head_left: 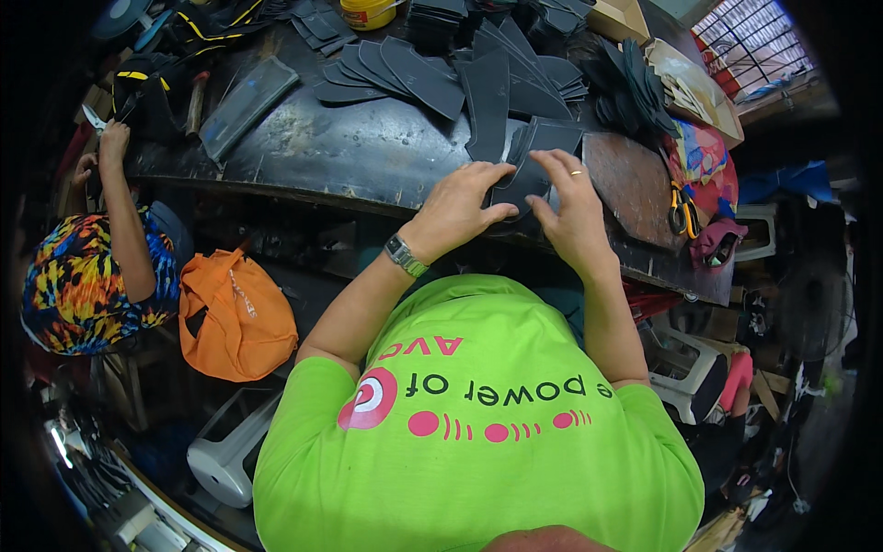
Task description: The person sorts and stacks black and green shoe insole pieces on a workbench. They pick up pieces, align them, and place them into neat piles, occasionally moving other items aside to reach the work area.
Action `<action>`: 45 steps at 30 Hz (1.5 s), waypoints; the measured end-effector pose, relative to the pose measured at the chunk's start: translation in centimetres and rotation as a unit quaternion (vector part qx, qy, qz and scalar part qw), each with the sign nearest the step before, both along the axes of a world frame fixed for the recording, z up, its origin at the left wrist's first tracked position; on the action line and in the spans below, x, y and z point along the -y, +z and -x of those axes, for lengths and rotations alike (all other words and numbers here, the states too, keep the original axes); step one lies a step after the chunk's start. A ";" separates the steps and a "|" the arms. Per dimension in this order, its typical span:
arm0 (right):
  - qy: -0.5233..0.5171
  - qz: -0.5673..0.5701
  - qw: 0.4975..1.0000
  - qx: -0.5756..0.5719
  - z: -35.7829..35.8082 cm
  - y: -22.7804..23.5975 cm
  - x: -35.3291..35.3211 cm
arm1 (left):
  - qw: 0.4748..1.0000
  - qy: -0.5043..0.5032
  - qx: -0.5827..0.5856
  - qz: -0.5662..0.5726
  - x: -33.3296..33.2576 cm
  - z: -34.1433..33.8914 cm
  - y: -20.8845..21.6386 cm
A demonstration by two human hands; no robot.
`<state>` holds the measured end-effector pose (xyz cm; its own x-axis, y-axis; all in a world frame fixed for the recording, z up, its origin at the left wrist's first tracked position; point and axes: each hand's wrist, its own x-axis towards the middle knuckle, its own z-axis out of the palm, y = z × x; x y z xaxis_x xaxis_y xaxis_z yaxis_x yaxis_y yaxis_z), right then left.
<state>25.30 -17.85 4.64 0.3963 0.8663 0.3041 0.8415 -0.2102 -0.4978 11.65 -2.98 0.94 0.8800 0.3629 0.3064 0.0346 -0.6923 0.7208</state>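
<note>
My left hand (463, 204) and my right hand (572, 216) are at the near edge of the dark worktable. Between them lie small black cut pieces (521, 189). Both hands have their fingers stretched and thumbs apart. The left fingertips reach the pieces' left side; the right fingertips rest at their right side. I cannot tell how firmly either hand touches them. Just beyond lie a long black panel (487, 103) and a dark flat piece (555, 136). Fanned black panels (405, 75) spread out farther back.
A brown board (630, 184) lies right of my hands, with orange-handled scissors (682, 213) at the table's edge. More black pieces (627, 92) and a yellow tub (369, 12) stand behind. At left, another person's hand (114, 143) holds scissors near an orange bag (237, 317).
</note>
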 end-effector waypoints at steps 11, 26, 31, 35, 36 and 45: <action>0.105 -0.039 0.992 -0.057 0.0 1.3 -5.0 | 0.816 0.261 0.254 0.448 -12.0 5.0 -2.3; 0.066 0.116 0.963 0.233 -0.5 -3.4 -23.9 | 0.748 0.294 0.230 0.549 -21.4 2.7 -3.1; 0.069 0.104 0.965 0.232 0.3 -4.0 -23.4 | 0.850 0.268 0.120 0.438 -21.4 0.0 -3.3; 0.082 0.065 0.962 0.254 1.5 -4.6 -23.1 | 0.900 0.364 0.057 0.234 -21.5 -1.3 -4.2; 0.085 0.055 0.962 0.255 1.6 -4.7 -23.0 | 0.894 0.405 0.071 0.178 -21.9 -2.0 -4.4; 0.130 -0.011 0.978 0.162 2.7 -3.9 -18.8 | 0.875 0.379 0.093 0.286 -22.2 -0.5 -3.3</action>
